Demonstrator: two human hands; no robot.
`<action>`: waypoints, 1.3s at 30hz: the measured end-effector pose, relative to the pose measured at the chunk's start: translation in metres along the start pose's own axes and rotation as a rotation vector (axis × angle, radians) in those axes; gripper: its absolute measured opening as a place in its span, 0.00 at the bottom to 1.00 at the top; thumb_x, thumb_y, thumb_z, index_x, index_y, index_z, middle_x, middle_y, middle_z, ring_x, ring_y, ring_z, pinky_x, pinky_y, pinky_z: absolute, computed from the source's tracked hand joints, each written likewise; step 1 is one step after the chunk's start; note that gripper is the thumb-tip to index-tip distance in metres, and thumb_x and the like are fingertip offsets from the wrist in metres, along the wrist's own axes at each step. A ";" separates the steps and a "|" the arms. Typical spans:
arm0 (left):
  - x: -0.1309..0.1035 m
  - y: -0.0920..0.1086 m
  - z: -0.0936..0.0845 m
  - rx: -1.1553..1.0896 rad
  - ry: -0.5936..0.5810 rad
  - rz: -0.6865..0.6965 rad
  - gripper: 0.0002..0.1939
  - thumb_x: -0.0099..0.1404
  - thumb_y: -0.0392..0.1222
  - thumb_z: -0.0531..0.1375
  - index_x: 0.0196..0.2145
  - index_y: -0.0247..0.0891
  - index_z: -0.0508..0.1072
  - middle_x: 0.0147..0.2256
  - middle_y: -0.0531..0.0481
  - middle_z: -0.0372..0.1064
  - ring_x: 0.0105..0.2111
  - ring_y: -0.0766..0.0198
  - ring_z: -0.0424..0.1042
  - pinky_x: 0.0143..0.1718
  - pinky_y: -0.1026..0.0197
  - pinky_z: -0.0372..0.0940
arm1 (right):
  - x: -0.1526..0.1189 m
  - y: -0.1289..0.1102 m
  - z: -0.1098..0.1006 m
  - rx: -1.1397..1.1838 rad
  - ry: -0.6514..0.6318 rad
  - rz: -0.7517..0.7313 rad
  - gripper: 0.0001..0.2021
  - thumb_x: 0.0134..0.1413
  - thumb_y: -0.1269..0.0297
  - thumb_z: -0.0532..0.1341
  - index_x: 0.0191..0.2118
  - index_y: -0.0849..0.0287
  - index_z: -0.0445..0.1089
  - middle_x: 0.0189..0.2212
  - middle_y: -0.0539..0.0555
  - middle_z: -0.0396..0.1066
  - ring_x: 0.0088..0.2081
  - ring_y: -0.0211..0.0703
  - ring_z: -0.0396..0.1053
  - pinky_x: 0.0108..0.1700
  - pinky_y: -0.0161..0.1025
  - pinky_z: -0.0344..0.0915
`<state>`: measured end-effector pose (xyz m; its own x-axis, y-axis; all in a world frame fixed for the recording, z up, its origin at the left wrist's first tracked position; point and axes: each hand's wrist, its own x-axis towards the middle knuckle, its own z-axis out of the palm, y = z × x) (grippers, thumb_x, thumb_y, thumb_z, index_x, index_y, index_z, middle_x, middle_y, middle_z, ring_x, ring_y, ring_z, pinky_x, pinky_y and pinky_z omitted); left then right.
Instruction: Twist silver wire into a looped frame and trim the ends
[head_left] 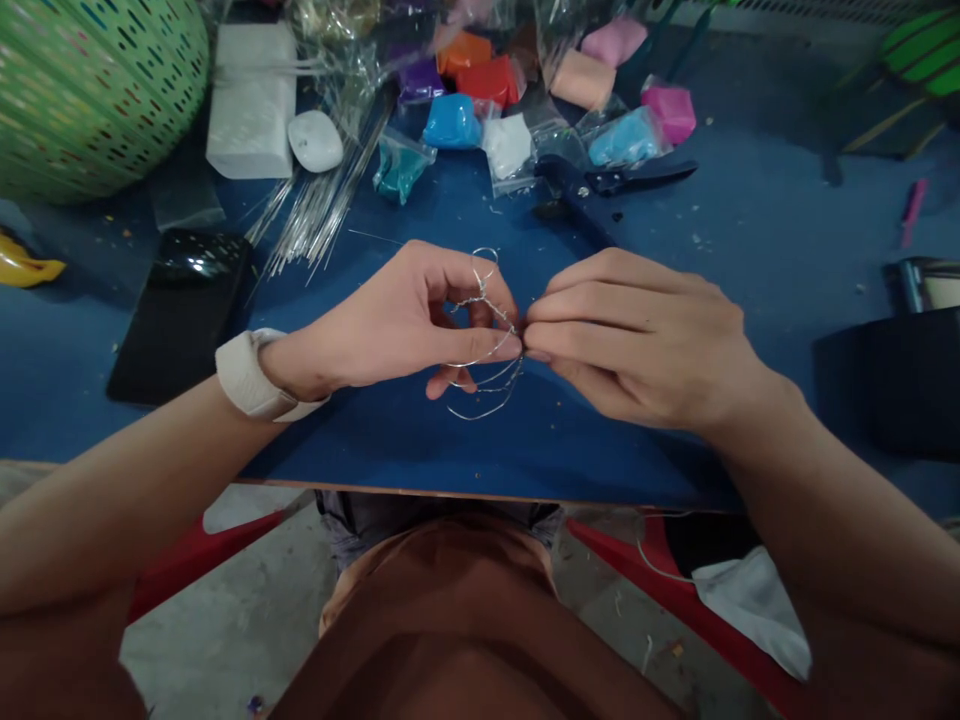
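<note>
The tabletop (pixel 570 455) is blue, marked with small pale specks; grey floor (pixel 225 590) and red chair parts (pixel 202 560) show below its front edge (pixel 420 492). Toward the far side are a green perforated basket (pixel 97 90), a white box (pixel 251 100), a bundle of straight silvery wires (pixel 319 220), plastic-wrapped coloured blocks (pixel 452 122) and dark blue pliers (pixel 577 195). A glossy black device (pixel 176 320) lies near the left wrist. The wire frame (pixel 484 298) is held over the tabletop, between the hands: thin and silvery, a small loop at the top, a twisted stretch below, wider open curves beneath. The left hand (pixel 420 315) has its grip closed on the frame, thumb against fingers; the right hand (pixel 637 335) has its grip pinched on the frame's right side, fingertips bunched. Blue surface shows between hands and front edge. The pliers lie just beyond the right hand; a dark boxy object (pixel 892 375) stands beside the right forearm.
</note>
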<state>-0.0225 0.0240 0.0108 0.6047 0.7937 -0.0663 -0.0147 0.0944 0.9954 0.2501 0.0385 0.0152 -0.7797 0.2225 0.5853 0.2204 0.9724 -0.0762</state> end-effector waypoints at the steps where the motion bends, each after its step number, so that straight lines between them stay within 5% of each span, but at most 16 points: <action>1: 0.000 -0.001 0.001 0.035 0.036 0.025 0.14 0.72 0.53 0.78 0.37 0.42 0.85 0.28 0.53 0.77 0.19 0.68 0.71 0.33 0.54 0.81 | 0.000 0.000 0.000 -0.004 -0.023 0.007 0.09 0.77 0.76 0.65 0.50 0.53 0.78 0.44 0.51 0.86 0.47 0.49 0.83 0.49 0.48 0.83; 9: -0.002 0.000 0.007 0.252 0.154 0.132 0.11 0.75 0.50 0.75 0.38 0.42 0.85 0.38 0.47 0.84 0.22 0.66 0.73 0.21 0.55 0.71 | 0.001 -0.007 0.001 -0.028 -0.055 0.148 0.13 0.78 0.76 0.63 0.45 0.49 0.80 0.42 0.50 0.86 0.44 0.51 0.82 0.46 0.49 0.80; 13: -0.004 0.001 0.006 0.296 0.149 0.152 0.11 0.78 0.49 0.72 0.38 0.42 0.85 0.39 0.48 0.85 0.23 0.66 0.77 0.23 0.57 0.73 | 0.004 -0.007 0.000 -0.180 -0.045 0.028 0.09 0.78 0.74 0.64 0.44 0.55 0.80 0.40 0.53 0.86 0.40 0.51 0.80 0.41 0.48 0.79; 22: 0.002 -0.002 -0.001 0.119 -0.068 -0.050 0.16 0.79 0.56 0.69 0.39 0.41 0.80 0.28 0.51 0.79 0.27 0.60 0.83 0.30 0.61 0.77 | -0.001 -0.005 -0.003 -0.255 -0.094 0.001 0.10 0.80 0.72 0.64 0.46 0.50 0.80 0.43 0.48 0.88 0.42 0.47 0.84 0.40 0.46 0.77; 26: 0.003 -0.002 -0.003 0.064 -0.004 -0.004 0.19 0.76 0.57 0.74 0.40 0.41 0.77 0.29 0.51 0.78 0.28 0.60 0.82 0.30 0.59 0.78 | -0.006 0.001 0.003 -0.081 0.033 0.082 0.08 0.80 0.73 0.65 0.52 0.51 0.79 0.47 0.49 0.88 0.45 0.48 0.84 0.46 0.47 0.82; 34: 0.001 -0.002 -0.008 -0.011 -0.013 0.017 0.14 0.75 0.52 0.76 0.46 0.42 0.81 0.42 0.48 0.82 0.29 0.60 0.85 0.25 0.59 0.79 | -0.011 0.005 0.007 -0.020 0.034 0.108 0.09 0.78 0.70 0.67 0.55 0.48 0.80 0.49 0.51 0.89 0.45 0.51 0.84 0.47 0.49 0.82; 39: 0.001 0.000 -0.002 -0.084 0.003 -0.026 0.10 0.76 0.46 0.77 0.44 0.42 0.82 0.38 0.52 0.81 0.31 0.62 0.85 0.31 0.59 0.83 | -0.009 0.001 0.004 -0.111 0.038 0.094 0.08 0.78 0.68 0.67 0.53 0.47 0.81 0.47 0.49 0.89 0.43 0.50 0.84 0.45 0.49 0.81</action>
<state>-0.0237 0.0265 0.0108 0.6033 0.7921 -0.0923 -0.0660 0.1649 0.9841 0.2552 0.0379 0.0063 -0.7306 0.3072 0.6098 0.3561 0.9334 -0.0436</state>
